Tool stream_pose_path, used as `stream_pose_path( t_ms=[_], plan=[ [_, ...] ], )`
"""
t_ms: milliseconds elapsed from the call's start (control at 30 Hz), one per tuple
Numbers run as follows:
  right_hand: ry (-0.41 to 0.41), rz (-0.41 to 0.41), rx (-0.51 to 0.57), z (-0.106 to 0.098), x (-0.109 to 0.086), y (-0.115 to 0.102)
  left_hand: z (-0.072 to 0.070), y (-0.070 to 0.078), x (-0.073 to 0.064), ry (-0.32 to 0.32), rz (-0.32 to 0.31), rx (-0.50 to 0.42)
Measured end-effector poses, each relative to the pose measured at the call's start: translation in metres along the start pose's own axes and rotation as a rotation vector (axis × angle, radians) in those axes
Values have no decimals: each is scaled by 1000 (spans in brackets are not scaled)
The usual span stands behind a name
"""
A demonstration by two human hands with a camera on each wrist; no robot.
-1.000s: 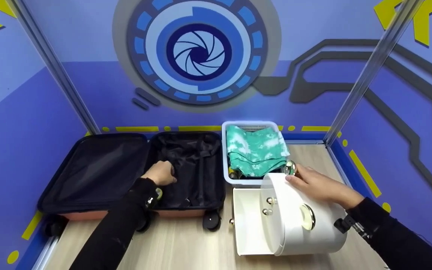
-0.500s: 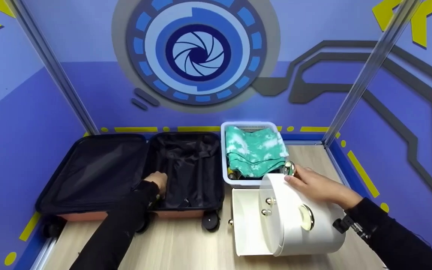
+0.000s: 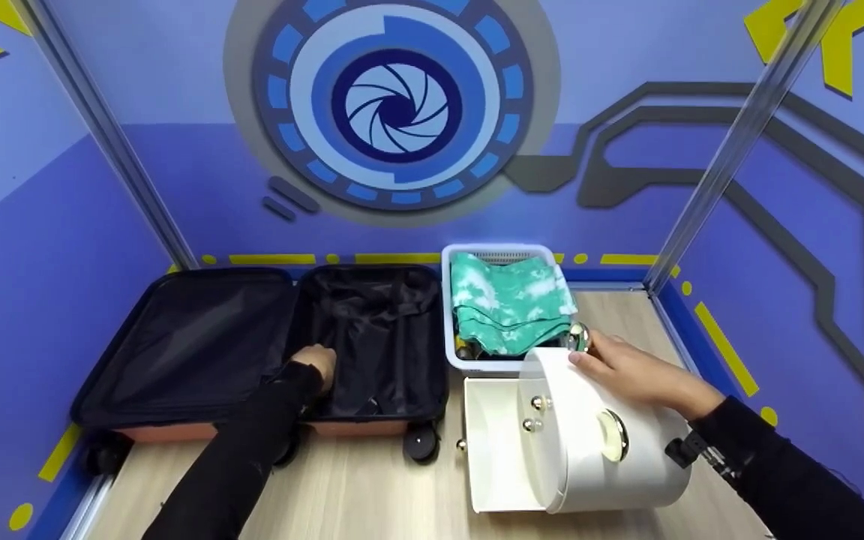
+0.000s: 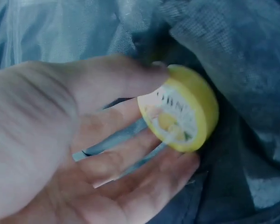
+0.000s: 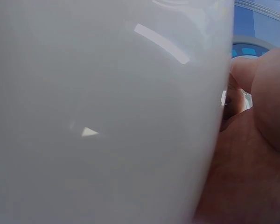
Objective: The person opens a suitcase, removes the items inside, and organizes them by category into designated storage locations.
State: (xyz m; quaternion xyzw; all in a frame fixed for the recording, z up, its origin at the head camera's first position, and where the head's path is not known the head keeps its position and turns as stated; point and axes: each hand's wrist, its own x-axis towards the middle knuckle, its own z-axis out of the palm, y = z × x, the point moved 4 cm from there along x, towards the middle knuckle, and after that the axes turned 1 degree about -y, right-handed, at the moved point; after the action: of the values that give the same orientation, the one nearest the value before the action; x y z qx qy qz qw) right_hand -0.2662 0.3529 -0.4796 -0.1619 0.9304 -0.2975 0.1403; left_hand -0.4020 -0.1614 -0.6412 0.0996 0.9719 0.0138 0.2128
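My left hand (image 3: 316, 364) reaches into the right half of an open black-lined suitcase (image 3: 394, 352). In the left wrist view its thumb and fingers pinch a small round yellow tin (image 4: 189, 109) with a lemon picture, against the dark lining. The head view hides this tin behind the hand. My right hand (image 3: 627, 367) lies along the upper edge of a white rounded storage box (image 3: 634, 472), its fingers curled round a shiny metal handle (image 3: 580, 336). The box's drawer (image 3: 503, 450) is pulled out to the left.
Behind the box stands a white basket (image 3: 449, 300) with a green-and-white folded cloth (image 3: 511, 300) on top. The suitcase's left half (image 3: 184, 345) lies flat beside the left wall. A wheel (image 3: 422, 442) sticks out in front. Blue panels enclose the table (image 3: 357, 495).
My left hand has shifted left and slightly down inside the suitcase. A round yellow thing seen beside the wrist earlier is now hidden in the head view. My right hand keeps its hold.
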Motion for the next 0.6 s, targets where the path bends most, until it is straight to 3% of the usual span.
stream_pose_path(
  t_ms=[67,200,267,400,500,600],
  plan=[
    [5,2,-11,0,0,0,-1,3,-1,89,38,11],
    [12,-5,-29,0,0,-1,-20,26,-17,206,62,20],
    [13,-4,-26,0,0,-1,-33,43,-27,253,59,39],
    [10,8,-23,-1,0,-1,-45,70,-35,381,111,63],
    [2,14,-13,0,1,-1,-53,94,-43,463,181,50],
    [-1,16,-9,0,1,-1,-60,123,-55,557,310,38]
  ],
)
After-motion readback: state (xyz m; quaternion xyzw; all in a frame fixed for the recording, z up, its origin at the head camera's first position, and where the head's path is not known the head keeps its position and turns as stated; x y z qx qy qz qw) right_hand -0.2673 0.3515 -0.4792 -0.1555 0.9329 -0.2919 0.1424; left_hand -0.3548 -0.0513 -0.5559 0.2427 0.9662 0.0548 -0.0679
